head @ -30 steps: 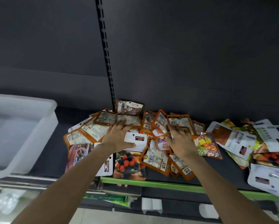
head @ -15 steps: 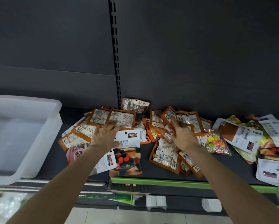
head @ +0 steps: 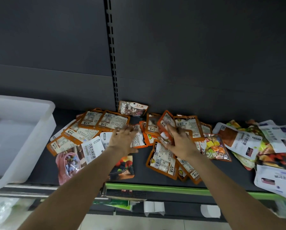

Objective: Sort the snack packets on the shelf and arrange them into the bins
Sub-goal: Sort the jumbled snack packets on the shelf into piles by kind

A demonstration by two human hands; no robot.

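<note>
**A:** Where are the packets sitting?

**B:** Spread flat over the dark shelf (head: pixel 143 168). The orange-edged packets (head: pixel 162 161) overlap in a fan from about 9 o'clock to 2 o'clock around the hands, one candy pouch (head: pixel 133 108) leans at the back wall at 12 o'clock, and a white and multicoloured heap (head: pixel 248 143) lies out at 3 o'clock. The clear bin (head: pixel 46 117) stands on the shelf at 9 o'clock, near the fan's left end.

**B:** And the hands?

**A:** The left hand (head: pixel 122 142) lies spread, fingers straight, resting on the packets and gripping nothing. The right hand (head: pixel 180 143) is also over the pile; its fingers look slightly curled against an orange packet, but motion blur hides whether it pinches one, so I cannot tell.

**B:** How will they handle?

**A:** I'd judge them light, thin and floppy, with glossy film that slides easily packet over packet. Pressing down and sweeping should gather several at once; lifting one from the middle would probably let it sag and shed its neighbours.

**B:** So where to take hold?

**A:** At a sealed edge or corner, where the film is stiffest, thumb beneath and fingers on top. For a stack, square it first and clamp across the short sides.
</note>
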